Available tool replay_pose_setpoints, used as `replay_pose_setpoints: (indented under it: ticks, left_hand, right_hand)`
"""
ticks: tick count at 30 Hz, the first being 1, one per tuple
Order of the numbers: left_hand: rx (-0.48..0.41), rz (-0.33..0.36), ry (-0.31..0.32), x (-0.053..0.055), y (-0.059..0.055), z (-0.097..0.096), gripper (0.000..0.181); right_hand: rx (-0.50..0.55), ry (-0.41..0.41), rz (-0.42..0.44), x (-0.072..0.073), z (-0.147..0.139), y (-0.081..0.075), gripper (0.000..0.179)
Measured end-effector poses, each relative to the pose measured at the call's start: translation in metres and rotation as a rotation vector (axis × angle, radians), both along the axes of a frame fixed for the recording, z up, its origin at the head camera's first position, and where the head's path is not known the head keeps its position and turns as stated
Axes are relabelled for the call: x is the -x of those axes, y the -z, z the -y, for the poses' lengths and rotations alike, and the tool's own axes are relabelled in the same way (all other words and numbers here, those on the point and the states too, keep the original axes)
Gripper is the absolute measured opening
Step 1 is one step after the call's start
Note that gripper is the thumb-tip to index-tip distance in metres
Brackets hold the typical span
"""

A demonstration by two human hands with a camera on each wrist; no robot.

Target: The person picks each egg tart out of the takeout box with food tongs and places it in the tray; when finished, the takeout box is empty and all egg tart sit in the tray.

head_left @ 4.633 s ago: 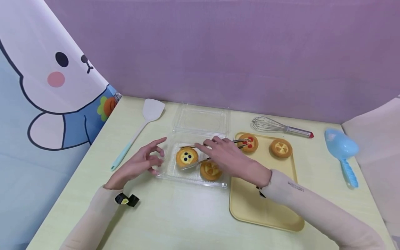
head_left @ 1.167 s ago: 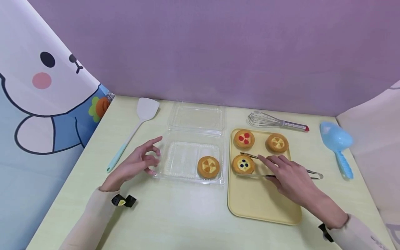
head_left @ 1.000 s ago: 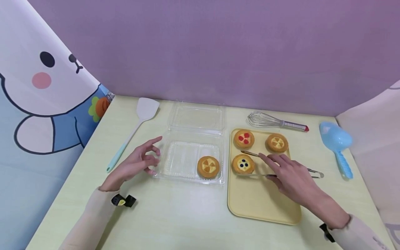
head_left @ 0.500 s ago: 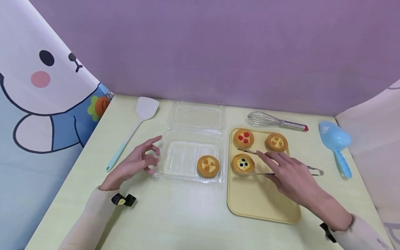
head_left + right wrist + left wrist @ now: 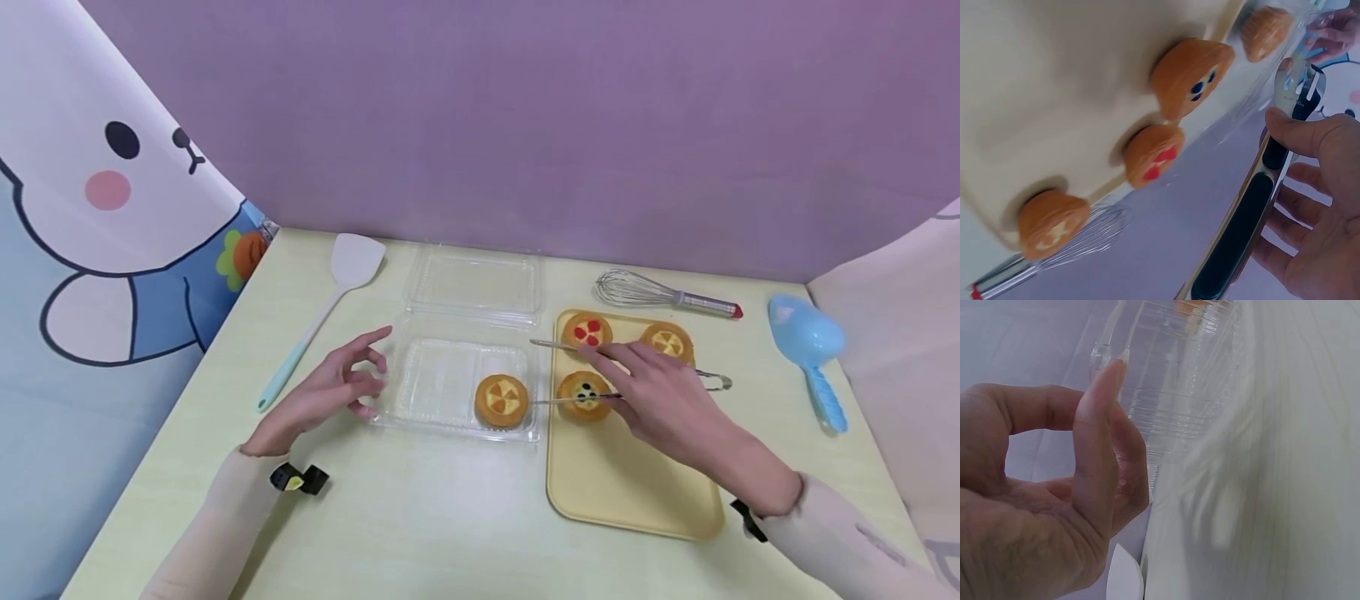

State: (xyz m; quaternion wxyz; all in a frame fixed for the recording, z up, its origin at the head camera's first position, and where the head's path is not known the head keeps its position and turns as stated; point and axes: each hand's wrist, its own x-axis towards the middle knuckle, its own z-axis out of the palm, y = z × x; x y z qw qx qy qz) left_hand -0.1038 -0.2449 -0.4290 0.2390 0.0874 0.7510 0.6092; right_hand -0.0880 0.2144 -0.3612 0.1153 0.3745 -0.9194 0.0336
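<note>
My right hand (image 5: 663, 400) grips metal tongs (image 5: 1235, 231) with dark handle grips. In the head view their two arms are spread and point left, above the tray's left edge, with nothing between the tips. Below them a blueberry-topped tart (image 5: 573, 392) sits on the yellow tray (image 5: 630, 492), with a red-topped tart (image 5: 577, 327) behind it. One tart with a wedge pattern (image 5: 502, 401) lies in the clear plastic container (image 5: 427, 383), which stands with its lid back. My left hand (image 5: 330, 392) hovers beside the container's left edge, fingers loosely bent; whether they touch it I cannot tell.
Another wedge-patterned tart (image 5: 667, 340) is at the tray's back right, partly behind the right hand. A whisk (image 5: 660, 293) lies behind the tray. A blue scoop (image 5: 810, 350) is at far right, a white spatula (image 5: 322, 317) at left. A purple backdrop (image 5: 525, 125) stands behind.
The blueberry tart went from the container to the tray earlier. The tongs then released it, and the right hand has since moved left and up with them. The left hand has stayed put.
</note>
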Motion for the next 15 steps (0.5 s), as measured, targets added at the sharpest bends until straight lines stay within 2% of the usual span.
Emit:
replay_pose_setpoints:
  ticks: [6, 15]
  left_hand:
    - [-0.012, 0.003, 0.001, 0.0, -0.001, -0.001, 0.078]
    - [0.017, 0.012, -0.014, 0.0, 0.0, -0.001, 0.078]
  right_hand:
    - [-0.053, -0.067, -0.006, 0.01, 0.024, -0.002, 0.079]
    - [-0.207, -0.146, -0.002, 0.023, 0.051, -0.009, 0.072]
